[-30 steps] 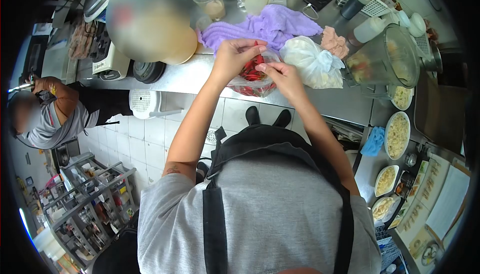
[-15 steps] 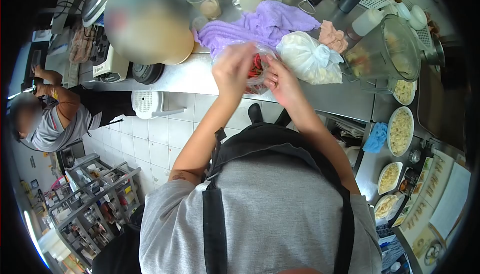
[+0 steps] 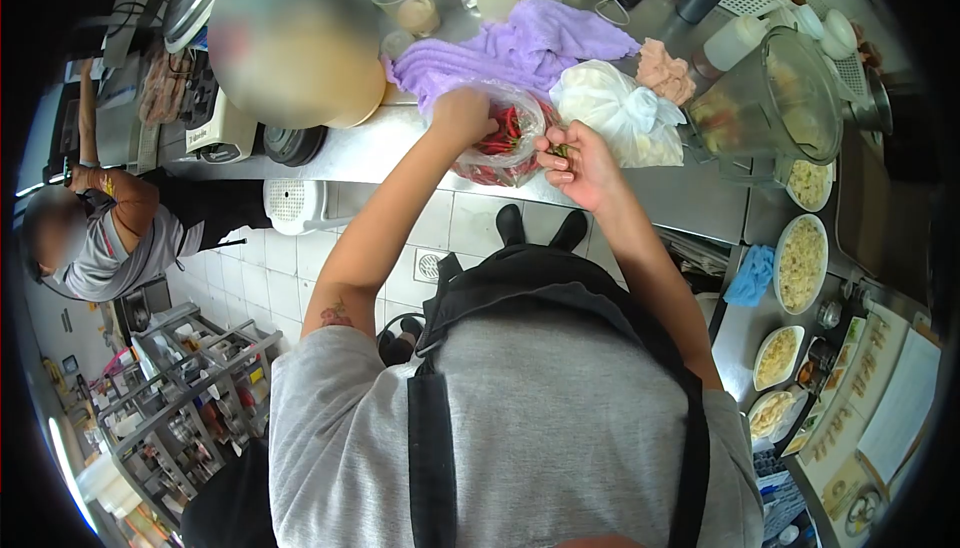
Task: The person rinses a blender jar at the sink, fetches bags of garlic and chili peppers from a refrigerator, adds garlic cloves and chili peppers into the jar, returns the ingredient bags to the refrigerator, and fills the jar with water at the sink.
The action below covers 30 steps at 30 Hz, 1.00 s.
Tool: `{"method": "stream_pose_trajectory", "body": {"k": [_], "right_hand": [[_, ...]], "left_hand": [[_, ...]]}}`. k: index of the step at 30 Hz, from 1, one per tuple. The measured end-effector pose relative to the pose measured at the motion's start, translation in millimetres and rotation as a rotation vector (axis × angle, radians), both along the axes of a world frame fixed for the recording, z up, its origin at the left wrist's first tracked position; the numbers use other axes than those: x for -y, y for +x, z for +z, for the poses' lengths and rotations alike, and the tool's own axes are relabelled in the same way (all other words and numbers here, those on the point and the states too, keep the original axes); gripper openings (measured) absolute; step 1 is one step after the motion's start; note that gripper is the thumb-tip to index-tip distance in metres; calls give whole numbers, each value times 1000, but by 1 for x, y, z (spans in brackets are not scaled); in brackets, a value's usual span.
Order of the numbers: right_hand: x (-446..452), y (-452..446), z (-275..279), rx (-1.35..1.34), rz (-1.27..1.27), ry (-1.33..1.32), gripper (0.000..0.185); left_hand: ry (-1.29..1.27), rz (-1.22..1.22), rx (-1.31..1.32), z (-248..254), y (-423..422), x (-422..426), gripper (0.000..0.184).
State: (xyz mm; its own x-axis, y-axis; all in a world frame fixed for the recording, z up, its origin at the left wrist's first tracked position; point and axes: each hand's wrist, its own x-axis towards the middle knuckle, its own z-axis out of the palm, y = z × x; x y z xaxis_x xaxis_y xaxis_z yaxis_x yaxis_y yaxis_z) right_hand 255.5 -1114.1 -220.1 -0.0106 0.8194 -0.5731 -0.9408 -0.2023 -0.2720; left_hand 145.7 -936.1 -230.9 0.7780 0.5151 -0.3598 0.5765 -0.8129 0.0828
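A clear plastic bag of red chillies lies open at the counter's front edge. My left hand reaches over the bag's left side, its fingers curled down among the chillies; the fingertips are partly hidden, so what they grip does not show clearly. Just right of the bag, my right hand is closed in a loose pinch around small green chilli stems. A knotted white plastic bag sits behind that hand. Beyond the chillies lies a crumpled purple towel.
A clear blender jug stands to the right, near several dishes of pale shredded food. A large round, blurred object occupies the back left. Another person stands at the far left, near a white stool.
My left hand has come down from a blurred position above the bag into the chillies. My right hand has shifted slightly right, off the bag. The other person's arm has stretched forward.
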Motion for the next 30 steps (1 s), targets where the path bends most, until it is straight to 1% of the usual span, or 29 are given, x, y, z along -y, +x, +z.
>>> {"method": "stream_pose_trajectory", "body": {"k": [1,4,7,9,10,12,15,16,17,18,20,21,24,27,30], "right_hand": [[0,0,0,-19,17,27,11],[1,2,-5,-30,70,107,14],[-1,4,-6,43,111,143,20],[-2,5,-2,104,108,126,28],[-3,4,1,219,113,93,29],[-7,-2,6,449,125,25,33],[-15,-17,14,683,145,3,35],[-18,-20,15,677,162,11,36],[-22,-23,16,671,179,20,37],[-24,-26,16,666,196,27,39],[-26,-30,14,747,249,81,35],[-26,-32,13,787,273,106,34],[-26,-33,10,688,129,49,26],[-22,-33,15,628,-102,49,19],[-13,-26,34,516,-346,28,13]], "left_hand": [[-24,-20,-45,3,2,-2,29],[-48,-30,-37,-3,3,-7,31],[-132,50,133,-1,-5,-7,30],[-219,186,271,9,-14,-7,32],[-263,255,339,16,-19,-6,32],[-364,301,505,29,-28,-3,33],[-521,357,723,49,-36,11,31],[-569,372,795,52,-36,13,30],[-723,383,790,49,-37,12,27],[-779,404,813,46,-37,12,27],[-895,446,859,39,-36,15,27],[-903,470,883,42,-36,18,28],[-846,506,970,53,-33,27,19],[-390,409,1041,60,-29,39,21],[-278,172,1210,75,-14,64,17]]}}
